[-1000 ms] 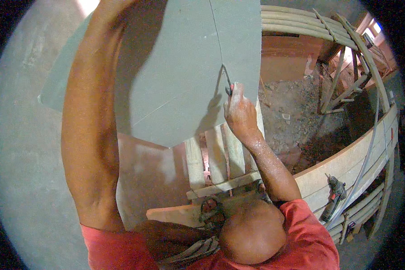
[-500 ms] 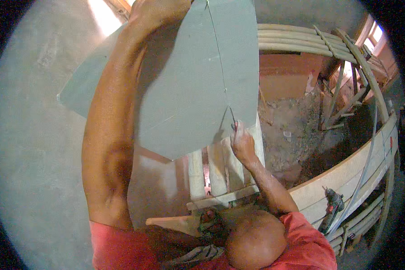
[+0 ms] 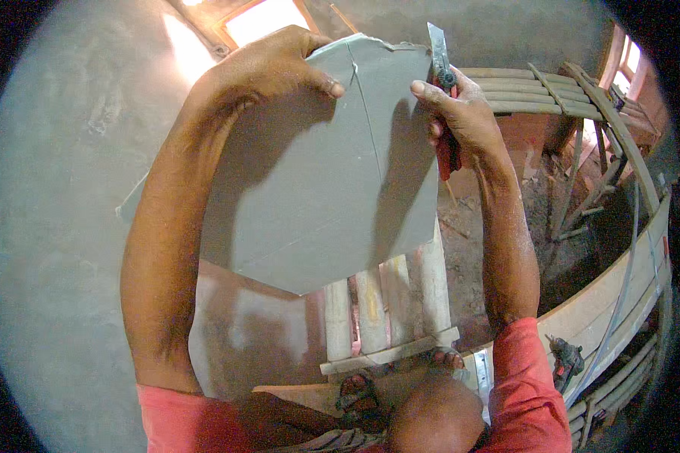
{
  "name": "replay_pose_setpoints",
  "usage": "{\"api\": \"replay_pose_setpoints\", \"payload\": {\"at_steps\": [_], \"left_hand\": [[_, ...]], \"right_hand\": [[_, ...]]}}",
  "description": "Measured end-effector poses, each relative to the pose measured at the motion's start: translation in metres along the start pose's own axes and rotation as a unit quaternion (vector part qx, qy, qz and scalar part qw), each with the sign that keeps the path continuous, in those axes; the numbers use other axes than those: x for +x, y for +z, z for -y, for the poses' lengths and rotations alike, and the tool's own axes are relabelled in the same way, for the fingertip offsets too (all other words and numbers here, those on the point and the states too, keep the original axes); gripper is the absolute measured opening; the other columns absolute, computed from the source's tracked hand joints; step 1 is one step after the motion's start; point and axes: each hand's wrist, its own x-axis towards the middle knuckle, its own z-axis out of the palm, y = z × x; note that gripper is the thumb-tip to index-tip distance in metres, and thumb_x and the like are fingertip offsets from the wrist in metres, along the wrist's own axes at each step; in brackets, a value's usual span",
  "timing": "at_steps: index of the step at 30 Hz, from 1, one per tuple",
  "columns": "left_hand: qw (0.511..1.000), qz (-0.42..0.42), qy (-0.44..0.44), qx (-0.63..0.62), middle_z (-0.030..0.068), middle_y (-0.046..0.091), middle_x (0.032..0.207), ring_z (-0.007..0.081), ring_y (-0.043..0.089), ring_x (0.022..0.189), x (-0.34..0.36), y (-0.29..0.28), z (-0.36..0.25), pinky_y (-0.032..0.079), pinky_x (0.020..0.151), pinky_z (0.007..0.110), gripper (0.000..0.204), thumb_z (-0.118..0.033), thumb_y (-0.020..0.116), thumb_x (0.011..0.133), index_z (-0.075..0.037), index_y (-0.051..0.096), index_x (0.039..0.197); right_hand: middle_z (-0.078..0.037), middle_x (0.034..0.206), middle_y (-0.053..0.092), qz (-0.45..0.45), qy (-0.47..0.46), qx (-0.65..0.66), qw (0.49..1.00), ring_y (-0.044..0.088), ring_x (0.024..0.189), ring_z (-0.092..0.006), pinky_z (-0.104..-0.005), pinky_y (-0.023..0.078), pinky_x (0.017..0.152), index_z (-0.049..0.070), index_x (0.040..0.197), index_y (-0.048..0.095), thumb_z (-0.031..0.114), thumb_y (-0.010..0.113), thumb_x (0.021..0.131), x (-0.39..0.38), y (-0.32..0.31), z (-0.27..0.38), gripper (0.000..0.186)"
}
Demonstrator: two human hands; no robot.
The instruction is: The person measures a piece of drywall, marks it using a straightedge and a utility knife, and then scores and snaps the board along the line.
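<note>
A grey-green plasterboard sheet (image 3: 302,204) is held up in front of me, its top edge rough and pale. A thin scored line runs down its face from that edge. My left hand (image 3: 283,72) grips the upper left edge, thumb on the face and fingers out of sight behind. Up at the top right corner, my right hand (image 3: 457,109) is closed round a red-handled utility knife (image 3: 444,90), its blade pointing upward. The right thumb rests by the board's right edge.
Pale slats (image 3: 370,309) of a raised platform lie below the board, with my sandalled foot (image 3: 356,392) near them. At the right, a curved plank (image 3: 612,287) carries a power tool (image 3: 565,359). Wooden poles (image 3: 506,83) and rubble lie beyond. A grey wall (image 3: 53,189) stands left.
My right hand has moved from the scored line's lower end up to the top right corner, still holding the knife. The board's top edge has come lower into view with my left hand.
</note>
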Motion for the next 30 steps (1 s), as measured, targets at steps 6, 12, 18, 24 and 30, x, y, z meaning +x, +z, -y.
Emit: {"api": "replay_pose_setpoints", "payload": {"at_steps": [6, 12, 18, 24, 30], "left_hand": [[0.998, 0.007, -0.023, -0.061, 0.0105, 0.071, 0.083, 0.0199, 0.065, 0.076, -0.002, 0.003, -0.005, 0.052, 0.076, 0.034, 0.036, -0.014, 0.076, 0.072, 0.004, 0.069, 0.102], [0.999, 0.030, -0.010, -0.022, 0.0059, 0.070, 0.093, 0.0151, 0.063, 0.082, -0.006, -0.001, -0.009, 0.051, 0.081, 0.031, 0.043, -0.020, 0.074, 0.077, 0.000, 0.066, 0.115], [0.999, 0.031, -0.008, -0.030, 0.0061, 0.070, 0.093, 0.0148, 0.063, 0.079, -0.001, 0.001, -0.006, 0.051, 0.079, 0.031, 0.045, -0.020, 0.074, 0.078, 0.002, 0.064, 0.116], [0.998, -0.048, -0.046, 0.010, 0.0079, 0.070, 0.083, 0.0168, 0.065, 0.074, -0.006, 0.008, 0.008, 0.052, 0.073, 0.032, 0.038, -0.024, 0.075, 0.078, 0.002, 0.067, 0.104], [0.979, -0.070, -0.175, 0.076, 0.0070, 0.069, 0.085, 0.0180, 0.065, 0.080, -0.045, -0.006, 0.037, 0.051, 0.077, 0.032, 0.031, -0.023, 0.074, 0.080, -0.001, 0.068, 0.102]], "right_hand": [[0.002, 0.062, 0.046, 0.030, 0.045, 0.056, 0.997, 0.044, 0.040, -0.0061, -0.0229, 0.039, 0.036, 0.008, 0.091, 0.048, 0.030, 0.077, 0.082, 0.001, -0.003, 0.006, 0.038], [0.003, 0.063, 0.045, 0.070, 0.045, 0.081, 0.993, 0.041, 0.040, -0.0049, -0.0230, 0.039, 0.036, 0.008, 0.093, 0.048, 0.032, 0.077, 0.082, -0.001, -0.004, 0.011, 0.039], [0.003, 0.067, 0.046, 0.070, 0.062, 0.075, 0.993, 0.043, 0.043, -0.0053, -0.0234, 0.042, 0.038, 0.007, 0.098, 0.050, 0.032, 0.073, 0.086, 0.004, -0.011, 0.002, 0.036], [-0.005, 0.084, 0.060, -0.159, 0.000, 0.088, 0.983, 0.051, 0.054, -0.0089, -0.0253, 0.045, 0.047, 0.004, 0.111, 0.049, 0.023, 0.055, 0.098, -0.039, -0.008, -0.045, 0.024], [-0.013, 0.097, 0.064, 0.047, 0.070, -0.172, 0.982, 0.063, 0.087, -0.0242, -0.0362, 0.049, 0.079, 0.000, 0.115, 0.055, 0.018, 0.055, 0.095, -0.144, 0.029, -0.148, 0.027]]}}
